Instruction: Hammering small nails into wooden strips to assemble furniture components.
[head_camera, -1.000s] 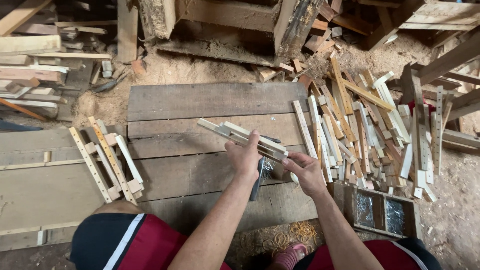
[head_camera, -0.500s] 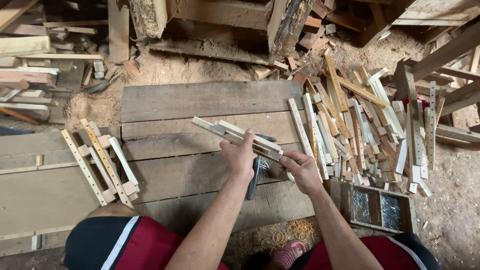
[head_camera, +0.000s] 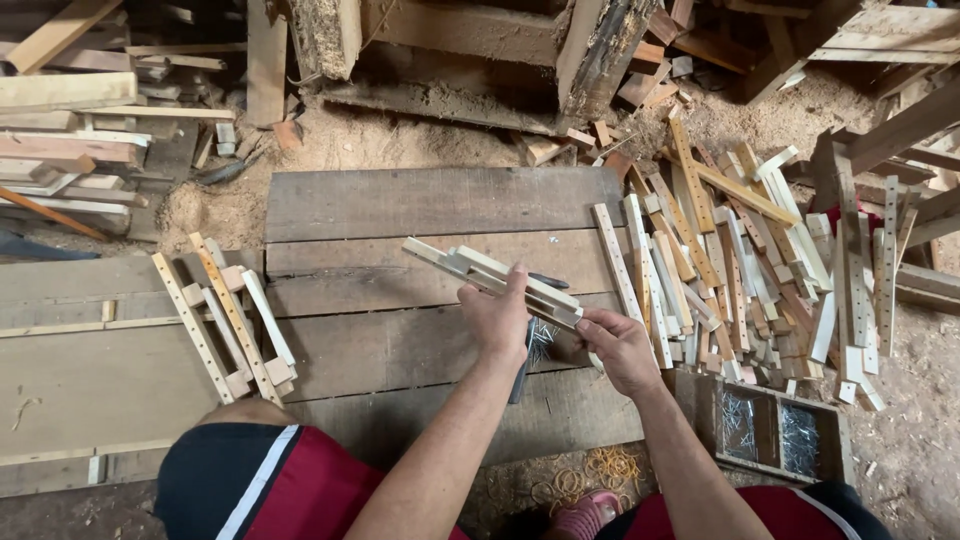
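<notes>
Setting: a woodshop floor thick with sawdust, seen from above; scrap timber and beams fill the top edge from 10 to 2 o'clock.
Desk: a low platform of dark, worn planks (head_camera: 420, 205) at the centre, which serves as the work surface in front of the seated person.
Left hand: the left hand (head_camera: 505, 320), just below centre, has its grip clenched around a bundle of pale wooden slats (head_camera: 490, 275), thumb on top, so the pieces stay stacked and aligned.
Bundle position: raised off the planks, slanting from 10 o'clock down towards 4 o'clock, and held between both hands.
Right hand: the right hand (head_camera: 622, 345), at about 4 o'clock from centre, pinches the lower end of the same bundle, seemingly to square that end.
Under the hands: a dark tool handle (head_camera: 521, 372) and a small heap of nails (head_camera: 541, 338) lie on the planks, close enough to grab.
Right pile: loose slats with drilled holes (head_camera: 740, 260) heaped at 3 o'clock, within easy reach.
Nail box: a divided wooden box (head_camera: 770, 430) at 4 o'clock.
Left set: assembled slat frames (head_camera: 225, 320) laid aside at 9 o'clock.
Floor: rubber bands (head_camera: 585, 470) at 6 o'clock, between the knees.
</notes>
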